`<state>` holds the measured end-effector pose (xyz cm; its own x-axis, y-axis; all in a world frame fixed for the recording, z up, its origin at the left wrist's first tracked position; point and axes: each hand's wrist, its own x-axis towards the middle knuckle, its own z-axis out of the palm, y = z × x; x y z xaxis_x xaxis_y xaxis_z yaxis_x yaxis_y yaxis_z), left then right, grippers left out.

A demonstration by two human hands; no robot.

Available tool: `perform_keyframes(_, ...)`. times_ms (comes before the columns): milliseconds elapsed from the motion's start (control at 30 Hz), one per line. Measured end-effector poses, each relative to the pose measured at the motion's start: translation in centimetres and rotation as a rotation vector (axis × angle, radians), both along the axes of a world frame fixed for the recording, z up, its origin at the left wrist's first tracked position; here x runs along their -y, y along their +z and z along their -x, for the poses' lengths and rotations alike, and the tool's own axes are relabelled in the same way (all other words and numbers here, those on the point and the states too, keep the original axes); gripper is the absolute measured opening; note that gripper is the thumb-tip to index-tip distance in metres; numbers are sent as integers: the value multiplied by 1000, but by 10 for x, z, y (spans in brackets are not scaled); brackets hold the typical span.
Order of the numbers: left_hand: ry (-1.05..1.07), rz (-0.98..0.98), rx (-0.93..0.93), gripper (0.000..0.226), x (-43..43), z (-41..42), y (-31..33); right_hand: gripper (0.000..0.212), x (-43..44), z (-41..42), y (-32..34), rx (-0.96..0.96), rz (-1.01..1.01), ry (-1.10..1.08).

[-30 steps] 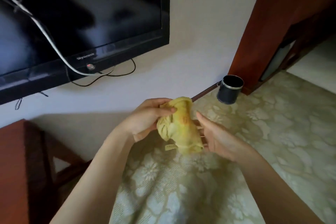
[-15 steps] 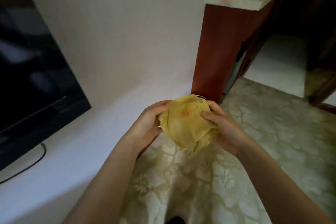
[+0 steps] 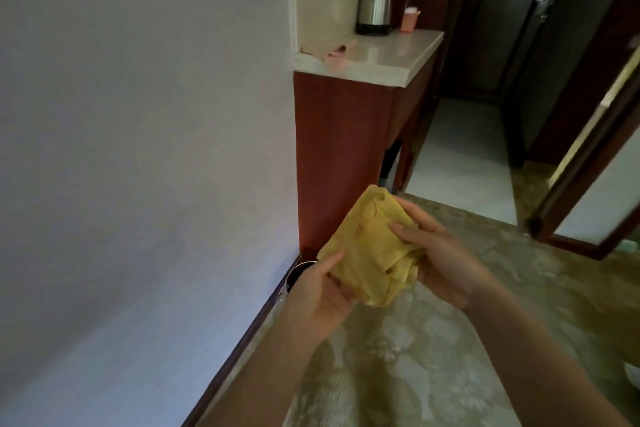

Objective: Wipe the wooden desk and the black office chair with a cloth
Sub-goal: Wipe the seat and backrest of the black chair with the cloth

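Pale wall on my left, patterned carpet underfoot, and a red-brown cabinet with a kettle on its top ahead. Head view: the television that filled my left a second ago is gone, so I have turned. My left hand and right hand both grip the bunched yellow cloth in mid-air. Neither desk nor chair is in sight, so wiping has probably not begun.

Plain white wall on left w/ dark baseboard. Floor: patterned beige carpet. Red-brown cabinet w/ pale stone top, kettle at its far edge. Dim hallway beyond, dark door.
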<state>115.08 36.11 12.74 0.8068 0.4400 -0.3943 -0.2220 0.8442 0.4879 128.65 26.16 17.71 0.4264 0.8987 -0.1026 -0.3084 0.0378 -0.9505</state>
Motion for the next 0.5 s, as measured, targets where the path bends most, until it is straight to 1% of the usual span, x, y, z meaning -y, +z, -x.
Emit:
perform_keyframes(67, 63, -58, -10, 44, -18, -39, 5, 42, -17, -44, 3, 48, 23, 0)
perform_keyframes(133, 129, -149, -2, 50, -41, -88, 13, 39, -39, -99, 10, 132, 58, 5)
perform_keyframes(200, 213, -284, -29, 60, -63, -131, 27, 35, -66, -148, 23, 243, 90, -2)
perform_keyframes(267, 307, -428, -93, 63, -85, -171, 40, 37, -97, -193, 36, 379, 96, -5)
perform_keyframes(333, 402, -576, -127, 63, -107, -208, 52, 38, -129, -230, 46, 539, 77, -32)
perform_keyframes(400, 478, -713, -146, 63, -130, -238, 65, 38, -160, -261, 55, 704, 43, -103)
perform_keyframes(433, 498, -780, -164, 61, -140, -250, 72, 38, -173, -272, 59, 756, 25, -146)
perform_keyframes(500, 502, -887, -159, 49, -169, -280, 86, 36, -204, -302, 67, 813, -23, -233)
